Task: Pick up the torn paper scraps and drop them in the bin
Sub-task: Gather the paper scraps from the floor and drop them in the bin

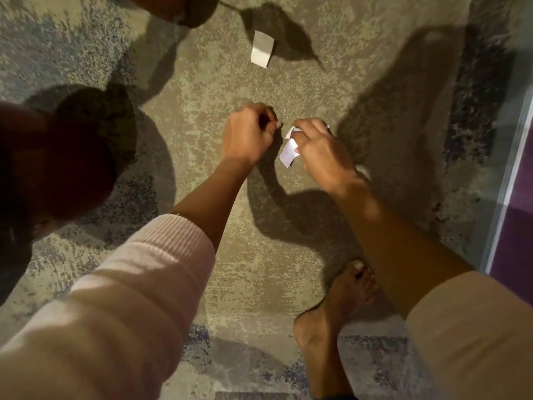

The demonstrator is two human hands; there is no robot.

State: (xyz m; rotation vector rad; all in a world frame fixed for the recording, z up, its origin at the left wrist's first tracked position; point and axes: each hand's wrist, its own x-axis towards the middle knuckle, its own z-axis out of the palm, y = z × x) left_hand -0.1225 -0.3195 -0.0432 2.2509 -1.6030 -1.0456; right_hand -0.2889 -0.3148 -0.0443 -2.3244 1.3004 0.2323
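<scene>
Right hand (320,148) grips paper scraps (288,153); left hand (248,134) curled.

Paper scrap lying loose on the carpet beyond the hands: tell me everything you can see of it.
The paper scrap is a small, roughly rectangular white piece, greyish in the dim light. A crease crosses its middle, so the far half looks darker than the near half. Its edges look fairly straight. It lies on the mottled carpet, at the edge of a dark shadow, beyond the left hand and the right hand, which holds other scraps; neither touches it. Nothing lies on it.
</scene>
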